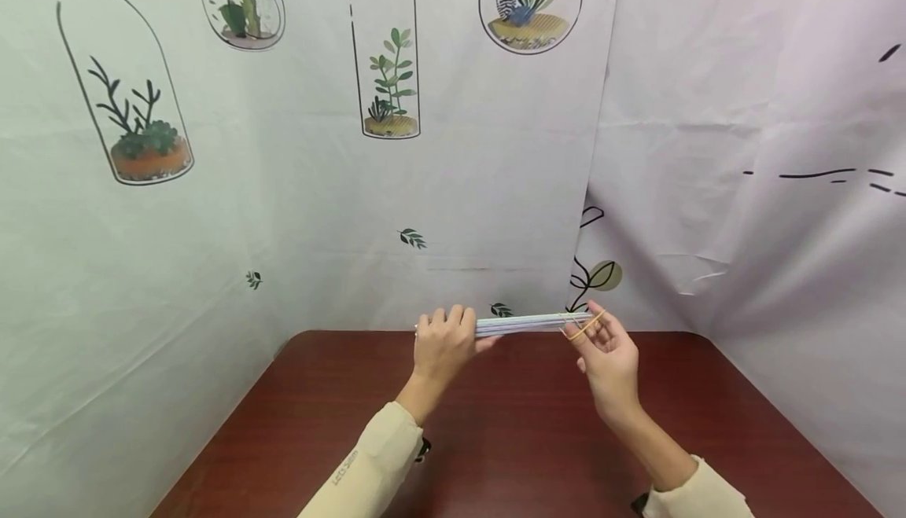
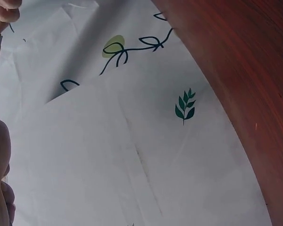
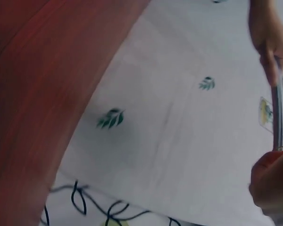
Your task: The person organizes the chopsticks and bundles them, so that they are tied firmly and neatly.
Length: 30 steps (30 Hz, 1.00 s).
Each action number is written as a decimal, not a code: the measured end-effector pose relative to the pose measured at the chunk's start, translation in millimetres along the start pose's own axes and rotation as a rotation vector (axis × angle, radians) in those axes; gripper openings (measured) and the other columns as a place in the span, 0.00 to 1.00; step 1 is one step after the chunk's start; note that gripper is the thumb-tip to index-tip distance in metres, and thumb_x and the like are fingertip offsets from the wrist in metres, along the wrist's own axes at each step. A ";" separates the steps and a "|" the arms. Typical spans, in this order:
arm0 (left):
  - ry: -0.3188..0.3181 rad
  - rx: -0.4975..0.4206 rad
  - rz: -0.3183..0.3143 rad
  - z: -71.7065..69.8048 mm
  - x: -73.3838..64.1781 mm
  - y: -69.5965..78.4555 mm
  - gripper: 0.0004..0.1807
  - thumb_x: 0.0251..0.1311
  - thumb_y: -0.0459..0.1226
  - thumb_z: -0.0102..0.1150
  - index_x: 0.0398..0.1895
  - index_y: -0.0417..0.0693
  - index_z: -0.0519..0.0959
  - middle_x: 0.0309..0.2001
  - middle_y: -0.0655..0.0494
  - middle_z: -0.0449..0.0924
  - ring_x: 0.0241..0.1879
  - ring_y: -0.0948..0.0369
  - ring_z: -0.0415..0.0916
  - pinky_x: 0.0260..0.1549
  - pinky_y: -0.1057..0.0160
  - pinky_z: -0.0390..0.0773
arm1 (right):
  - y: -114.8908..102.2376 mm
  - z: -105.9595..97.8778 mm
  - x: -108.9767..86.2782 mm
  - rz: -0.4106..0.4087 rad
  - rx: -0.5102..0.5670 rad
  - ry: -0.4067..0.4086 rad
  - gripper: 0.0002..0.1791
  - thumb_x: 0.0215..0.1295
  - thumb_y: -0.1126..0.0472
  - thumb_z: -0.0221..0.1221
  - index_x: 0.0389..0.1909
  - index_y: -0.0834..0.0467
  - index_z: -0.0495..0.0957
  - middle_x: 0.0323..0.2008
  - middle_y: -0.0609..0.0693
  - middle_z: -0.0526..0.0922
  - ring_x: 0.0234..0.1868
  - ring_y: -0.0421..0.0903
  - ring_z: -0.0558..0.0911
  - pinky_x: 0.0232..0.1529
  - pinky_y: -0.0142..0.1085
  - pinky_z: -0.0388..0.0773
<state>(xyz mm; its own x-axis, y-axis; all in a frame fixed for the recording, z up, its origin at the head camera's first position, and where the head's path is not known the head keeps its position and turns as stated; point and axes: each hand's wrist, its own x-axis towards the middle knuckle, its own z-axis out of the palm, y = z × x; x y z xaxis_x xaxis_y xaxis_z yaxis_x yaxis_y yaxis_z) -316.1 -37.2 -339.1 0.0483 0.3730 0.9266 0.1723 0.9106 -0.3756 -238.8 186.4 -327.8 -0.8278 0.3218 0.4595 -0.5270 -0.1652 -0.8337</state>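
Observation:
A bundle of thin, pale white-lilac sticks (image 1: 527,324) is held level above the far part of the table; what kind of sticks they are I cannot tell. My left hand (image 1: 444,343) grips the bundle near its left end, fingers wrapped over it. At the other end my right hand (image 1: 610,361) holds a yellowish rubber band (image 1: 586,327) stretched between thumb and fingers, beside the bundle's tip. Part of a band also seems to lie round the sticks there. In the right wrist view, the sticks (image 3: 277,113) run between both hands.
Beneath the hands is a dark red wooden table (image 1: 524,439) with rounded far corners. White cloth (image 1: 318,211) printed with plants and jars hangs behind it and along both sides.

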 end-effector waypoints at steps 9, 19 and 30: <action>0.079 -0.011 0.065 -10.9 8.4 -0.3 0.35 0.58 0.67 0.26 0.10 0.50 0.59 0.12 0.59 0.55 0.10 0.59 0.51 0.10 0.64 0.48 | -12.3 -10.0 15.8 0.480 0.070 -0.172 0.07 0.61 0.52 0.57 0.30 0.48 0.81 0.22 0.40 0.70 0.17 0.36 0.61 0.16 0.27 0.59; 0.087 -0.066 0.104 -16.2 16.3 3.1 0.34 0.59 0.66 0.29 0.11 0.51 0.60 0.13 0.60 0.53 0.10 0.60 0.51 0.11 0.67 0.46 | -13.0 -26.7 35.7 0.558 0.028 -0.550 0.11 0.67 0.56 0.40 0.33 0.50 0.71 0.32 0.42 0.72 0.30 0.41 0.72 0.26 0.33 0.66; 0.086 -0.052 0.090 -15.8 15.9 -0.5 0.34 0.61 0.65 0.26 0.11 0.50 0.60 0.13 0.60 0.54 0.10 0.60 0.51 0.11 0.66 0.50 | -1.6 -45.6 39.9 -0.022 -0.187 -0.521 0.10 0.57 0.70 0.60 0.40 0.65 0.80 0.34 0.46 0.84 0.31 0.39 0.81 0.30 0.32 0.77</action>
<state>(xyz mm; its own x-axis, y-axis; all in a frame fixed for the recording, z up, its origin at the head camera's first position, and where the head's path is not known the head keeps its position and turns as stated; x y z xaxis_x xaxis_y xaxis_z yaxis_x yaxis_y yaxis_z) -299.9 -34.5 -323.8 0.1500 0.4344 0.8881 0.2136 0.8628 -0.4581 -262.3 242.0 -322.1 -0.8278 -0.1881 0.5286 -0.5412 0.0195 -0.8407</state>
